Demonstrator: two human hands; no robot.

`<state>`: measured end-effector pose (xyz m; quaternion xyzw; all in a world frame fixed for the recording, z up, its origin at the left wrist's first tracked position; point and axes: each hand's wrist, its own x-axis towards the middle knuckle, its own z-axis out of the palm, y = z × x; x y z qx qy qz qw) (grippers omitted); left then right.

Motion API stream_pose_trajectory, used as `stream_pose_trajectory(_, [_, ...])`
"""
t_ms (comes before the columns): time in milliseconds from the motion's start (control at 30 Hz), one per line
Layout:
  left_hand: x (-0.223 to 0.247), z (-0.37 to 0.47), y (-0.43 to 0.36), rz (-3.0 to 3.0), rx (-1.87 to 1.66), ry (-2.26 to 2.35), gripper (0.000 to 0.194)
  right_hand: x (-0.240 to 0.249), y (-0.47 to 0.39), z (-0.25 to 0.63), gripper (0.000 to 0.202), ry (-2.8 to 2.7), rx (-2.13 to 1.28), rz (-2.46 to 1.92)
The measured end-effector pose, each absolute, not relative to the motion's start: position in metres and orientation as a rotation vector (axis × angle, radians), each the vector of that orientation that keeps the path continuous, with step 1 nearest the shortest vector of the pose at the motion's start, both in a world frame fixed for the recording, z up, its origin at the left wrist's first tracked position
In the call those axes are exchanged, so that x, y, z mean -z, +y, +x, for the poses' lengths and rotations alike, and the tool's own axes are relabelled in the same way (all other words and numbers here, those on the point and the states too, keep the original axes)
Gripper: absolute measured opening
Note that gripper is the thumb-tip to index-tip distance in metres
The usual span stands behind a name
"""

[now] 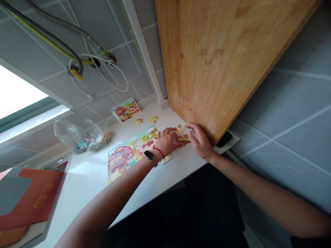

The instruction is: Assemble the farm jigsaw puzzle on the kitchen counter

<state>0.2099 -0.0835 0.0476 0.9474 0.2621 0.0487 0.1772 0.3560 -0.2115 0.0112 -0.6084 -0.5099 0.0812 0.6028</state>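
Note:
A partly joined farm puzzle [124,158] with a red barn lies on the white counter. My left hand [167,142], wearing a watch and a red string, rests at its right end, fingers bent over a brown and green puzzle piece [184,139]. On the other side of that piece is my right hand [200,142], its thumb and fingers apart around the piece's right edge. Another piece [179,129] lies just above, between the hands. One more piece [167,158] sits below my left wrist. Two loose pieces, one orange [139,121] and one yellow [154,119], lie above the puzzle.
A picture card [126,110] leans on the tiled wall. Clear plastic bags [90,137] with puzzle pieces lie at the left. A large wooden board [219,62] stands close beyond my right hand. Red folders [33,196] fill the lower left; a black object [224,139] sits behind the board's corner.

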Motion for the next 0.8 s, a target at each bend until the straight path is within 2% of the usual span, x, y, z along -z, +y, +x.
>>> stream_pose_trajectory(167, [-0.045,0.188,-0.073,2.646,-0.196,0.753,0.022,-0.014,-0.21,0.357,0.025,-1.249,-0.12,-1.4])
stream_pose_trajectory(400, [-0.035,0.163,-0.098,2.597,-0.397,0.79,0.007,-0.016,-0.21,0.358,0.019,-1.245,-0.095,-1.39])
stream_pose_trajectory(800, [-0.018,0.16,-0.153,2.469,-0.708,0.927,0.023,-0.019,-0.21,0.358,0.018,-1.145,-0.225,-1.4])
